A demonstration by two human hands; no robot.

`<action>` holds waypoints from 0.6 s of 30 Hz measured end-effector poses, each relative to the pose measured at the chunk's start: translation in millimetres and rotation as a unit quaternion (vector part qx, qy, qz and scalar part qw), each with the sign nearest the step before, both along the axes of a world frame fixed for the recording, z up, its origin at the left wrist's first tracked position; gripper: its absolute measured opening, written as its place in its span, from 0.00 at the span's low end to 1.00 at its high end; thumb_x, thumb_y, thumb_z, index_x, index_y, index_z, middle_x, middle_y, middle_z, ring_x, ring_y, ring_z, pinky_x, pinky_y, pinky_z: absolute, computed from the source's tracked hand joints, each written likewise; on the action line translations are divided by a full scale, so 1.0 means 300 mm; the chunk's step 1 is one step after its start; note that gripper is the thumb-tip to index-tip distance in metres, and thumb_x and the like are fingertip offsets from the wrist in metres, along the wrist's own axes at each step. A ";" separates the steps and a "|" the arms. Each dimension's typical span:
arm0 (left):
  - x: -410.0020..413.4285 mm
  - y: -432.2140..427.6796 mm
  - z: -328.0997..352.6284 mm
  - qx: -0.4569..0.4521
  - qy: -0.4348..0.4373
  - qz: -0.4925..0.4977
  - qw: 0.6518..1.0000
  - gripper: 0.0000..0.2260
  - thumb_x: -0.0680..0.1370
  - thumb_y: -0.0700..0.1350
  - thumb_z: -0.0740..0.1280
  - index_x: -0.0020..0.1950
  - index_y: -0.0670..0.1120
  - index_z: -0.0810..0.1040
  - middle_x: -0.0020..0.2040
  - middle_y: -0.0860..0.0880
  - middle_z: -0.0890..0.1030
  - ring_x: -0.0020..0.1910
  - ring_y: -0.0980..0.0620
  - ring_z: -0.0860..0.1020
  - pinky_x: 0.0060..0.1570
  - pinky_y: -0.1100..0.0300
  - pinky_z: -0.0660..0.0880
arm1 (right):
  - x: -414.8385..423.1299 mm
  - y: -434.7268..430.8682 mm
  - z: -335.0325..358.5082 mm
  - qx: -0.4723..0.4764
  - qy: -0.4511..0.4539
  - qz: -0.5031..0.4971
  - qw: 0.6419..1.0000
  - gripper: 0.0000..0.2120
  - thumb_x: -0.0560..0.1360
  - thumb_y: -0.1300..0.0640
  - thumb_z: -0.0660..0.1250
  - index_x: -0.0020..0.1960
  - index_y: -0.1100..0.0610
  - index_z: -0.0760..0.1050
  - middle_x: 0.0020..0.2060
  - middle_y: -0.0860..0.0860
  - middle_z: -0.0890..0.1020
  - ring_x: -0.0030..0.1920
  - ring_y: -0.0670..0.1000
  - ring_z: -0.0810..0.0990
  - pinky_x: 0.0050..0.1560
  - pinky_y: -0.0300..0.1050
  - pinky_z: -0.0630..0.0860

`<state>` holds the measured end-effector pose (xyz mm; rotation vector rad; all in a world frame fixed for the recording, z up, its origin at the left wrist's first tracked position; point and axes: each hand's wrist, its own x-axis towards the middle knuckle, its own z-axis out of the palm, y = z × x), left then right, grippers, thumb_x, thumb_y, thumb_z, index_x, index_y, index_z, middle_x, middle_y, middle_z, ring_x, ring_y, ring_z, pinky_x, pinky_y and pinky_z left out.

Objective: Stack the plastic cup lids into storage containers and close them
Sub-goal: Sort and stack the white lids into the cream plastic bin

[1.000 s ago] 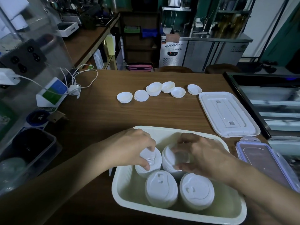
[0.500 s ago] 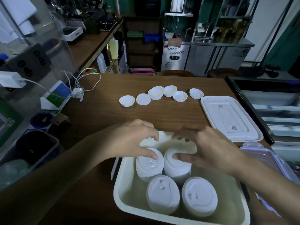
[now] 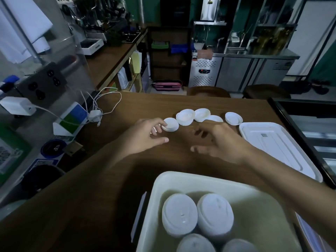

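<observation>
Four lid stacks (image 3: 179, 214) in one container (image 3: 200, 179), six loose lid piles (image 3: 185, 117), one container cover (image 3: 272, 142)

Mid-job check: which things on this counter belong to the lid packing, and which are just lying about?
Job: loose lids in a row; white container with lid stacks; flat white cover; left hand at the row's left end; right hand hovering, open.
Lying about: white charger; blue-green card stand; wall adapter.

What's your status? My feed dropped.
Left hand open, fingertips on a round white plastic lid. Right hand open, hovering nearby. White rectangular plastic container holds four lid stacks. Path unobstructed.
</observation>
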<state>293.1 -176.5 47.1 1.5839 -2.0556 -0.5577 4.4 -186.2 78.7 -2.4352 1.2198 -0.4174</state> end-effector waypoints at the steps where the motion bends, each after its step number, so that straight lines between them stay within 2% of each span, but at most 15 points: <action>1: 0.021 -0.031 -0.030 -0.002 0.000 0.016 1.000 0.22 0.74 0.55 0.79 0.66 0.56 0.79 0.54 0.57 0.81 0.53 0.59 0.80 0.48 0.63 0.75 | 0.018 -0.039 -0.016 0.007 0.003 -0.002 1.000 0.25 0.72 0.42 0.78 0.64 0.49 0.76 0.55 0.40 0.77 0.53 0.41 0.77 0.55 0.47 0.78; 4: 0.073 -0.115 -0.122 -0.003 0.001 0.058 0.998 0.25 0.73 0.55 0.80 0.68 0.56 0.77 0.58 0.57 0.78 0.58 0.56 0.78 0.57 0.58 0.74 | 0.080 -0.154 -0.064 0.015 0.020 -0.003 1.000 0.29 0.72 0.43 0.78 0.69 0.49 0.74 0.63 0.46 0.78 0.62 0.47 0.77 0.62 0.50 0.76; 7: 0.112 -0.193 -0.206 0.008 0.003 0.099 0.995 0.30 0.71 0.54 0.81 0.70 0.54 0.75 0.61 0.57 0.74 0.63 0.53 0.75 0.60 0.59 0.69 | 0.148 -0.264 -0.116 0.024 0.034 -0.008 0.999 0.34 0.73 0.46 0.79 0.74 0.50 0.70 0.70 0.48 0.76 0.68 0.51 0.74 0.66 0.51 0.73; 10: 0.148 -0.264 -0.283 0.043 0.004 0.136 0.990 0.37 0.69 0.57 0.82 0.74 0.53 0.71 0.64 0.53 0.74 0.67 0.49 0.74 0.64 0.56 0.70 | 0.215 -0.365 -0.174 0.024 0.045 0.004 0.999 0.33 0.72 0.47 0.79 0.73 0.49 0.70 0.68 0.48 0.76 0.67 0.52 0.75 0.65 0.53 0.74; 13: 0.163 -0.308 -0.333 0.077 0.011 0.151 0.985 0.45 0.67 0.60 0.82 0.79 0.52 0.66 0.70 0.48 0.74 0.72 0.46 0.72 0.68 0.53 0.69 | 0.282 -0.452 -0.225 0.016 0.071 0.014 0.997 0.29 0.72 0.51 0.78 0.70 0.51 0.72 0.64 0.49 0.78 0.63 0.53 0.76 0.60 0.46 0.71; 16: 0.159 -0.333 -0.359 0.083 0.041 0.161 0.983 0.49 0.68 0.57 0.83 0.82 0.48 0.61 0.77 0.47 0.70 0.76 0.46 0.69 0.71 0.53 0.66 | 0.340 -0.525 -0.272 0.010 0.126 0.015 0.992 0.36 0.73 0.50 0.78 0.76 0.52 0.67 0.72 0.52 0.73 0.72 0.56 0.72 0.69 0.51 0.71; 18: 0.156 -0.345 -0.374 0.071 0.053 0.166 0.982 0.48 0.68 0.56 0.84 0.81 0.48 0.63 0.76 0.48 0.72 0.75 0.46 0.70 0.70 0.54 0.67 | 0.372 -0.563 -0.289 0.016 0.176 0.015 0.984 0.41 0.74 0.48 0.77 0.81 0.54 0.61 0.78 0.55 0.66 0.79 0.57 0.63 0.75 0.51 0.65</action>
